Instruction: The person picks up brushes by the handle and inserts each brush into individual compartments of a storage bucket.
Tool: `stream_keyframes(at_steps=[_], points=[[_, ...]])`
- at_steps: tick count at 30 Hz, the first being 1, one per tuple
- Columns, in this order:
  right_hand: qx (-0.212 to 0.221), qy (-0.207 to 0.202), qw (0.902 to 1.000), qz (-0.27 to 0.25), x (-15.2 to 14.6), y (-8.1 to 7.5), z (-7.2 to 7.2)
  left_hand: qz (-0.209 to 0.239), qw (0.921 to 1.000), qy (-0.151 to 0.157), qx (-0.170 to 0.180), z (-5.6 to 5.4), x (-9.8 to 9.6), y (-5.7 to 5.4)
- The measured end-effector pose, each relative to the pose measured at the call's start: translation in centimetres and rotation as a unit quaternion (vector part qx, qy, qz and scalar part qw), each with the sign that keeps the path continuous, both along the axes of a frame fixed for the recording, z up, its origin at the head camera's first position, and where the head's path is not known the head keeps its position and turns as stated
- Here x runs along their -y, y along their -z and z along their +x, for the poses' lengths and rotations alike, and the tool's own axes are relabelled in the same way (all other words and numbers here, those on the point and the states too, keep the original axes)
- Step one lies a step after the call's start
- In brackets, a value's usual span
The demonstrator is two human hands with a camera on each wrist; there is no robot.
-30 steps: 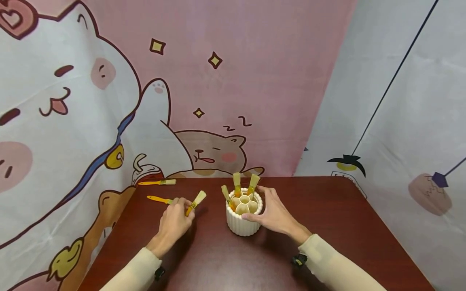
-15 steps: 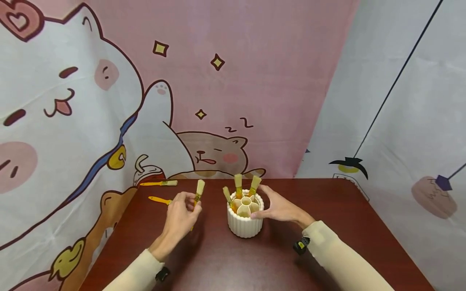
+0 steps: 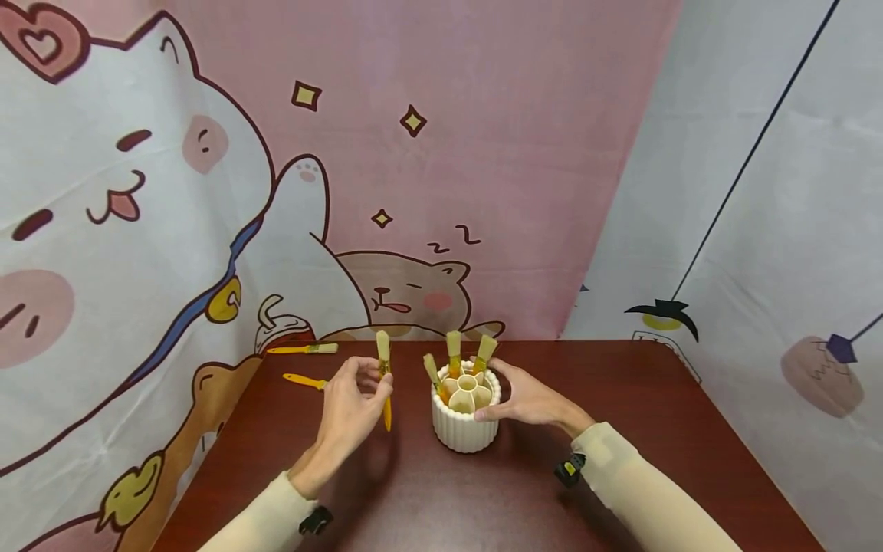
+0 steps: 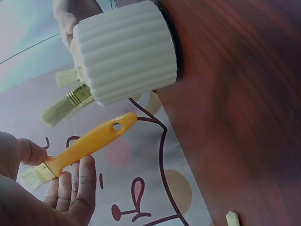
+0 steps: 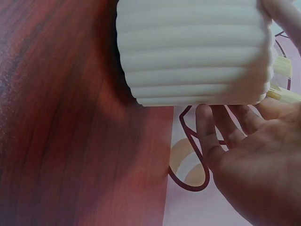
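Observation:
My left hand [image 3: 350, 406] pinches a flat paintbrush [image 3: 384, 349] between thumb and fingers, left of a white ribbed brush holder [image 3: 465, 431]. The brush stands nearly upright, pale bristles up; in the left wrist view its yellow handle [image 4: 96, 140] points toward the holder without touching it. Several petal-shaped compartments ring a round middle one in the holder. Three brushes [image 3: 453, 345] stand in its left and back compartments, bristles up. My right hand [image 3: 531, 395] grips the holder's right side, thumb at the front rim, fingers [image 5: 207, 127] behind.
Two more yellow-handled brushes lie at the table's left: one brush [image 3: 302, 349] by the back edge, another brush [image 3: 303, 380] partly hidden behind my left hand. The dark red table [image 3: 441, 498] meets a cartoon-printed curtain [image 3: 524, 153] at its back.
My left hand has lifted the brush and brought it right, toward the holder. The brush has turned from slanted to nearly upright. The right hand stays on the holder.

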State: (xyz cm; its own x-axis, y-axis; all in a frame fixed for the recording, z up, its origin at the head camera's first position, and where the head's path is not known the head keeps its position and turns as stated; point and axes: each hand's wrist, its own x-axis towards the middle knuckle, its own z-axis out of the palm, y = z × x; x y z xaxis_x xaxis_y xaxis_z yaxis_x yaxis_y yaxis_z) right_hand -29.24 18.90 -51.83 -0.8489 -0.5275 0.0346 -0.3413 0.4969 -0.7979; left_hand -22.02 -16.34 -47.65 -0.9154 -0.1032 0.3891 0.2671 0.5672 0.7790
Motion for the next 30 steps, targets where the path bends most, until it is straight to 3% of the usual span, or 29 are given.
stream_keyframes(at_steps=[13,23,30], points=[[-0.025,0.043,0.9985,-0.025,0.6,0.5,1.1,0.057,0.9980,0.016,-0.022,0.5,-1.9,-1.3],[-0.027,0.077,0.9960,-0.037,1.3,0.5,2.1,0.129,0.9902,0.051,-0.022,0.5,-3.9,-2.2],[-0.031,0.097,0.9937,-0.048,1.8,0.6,2.7,0.145,0.9870,0.068,-0.018,0.6,-5.0,-2.4]])
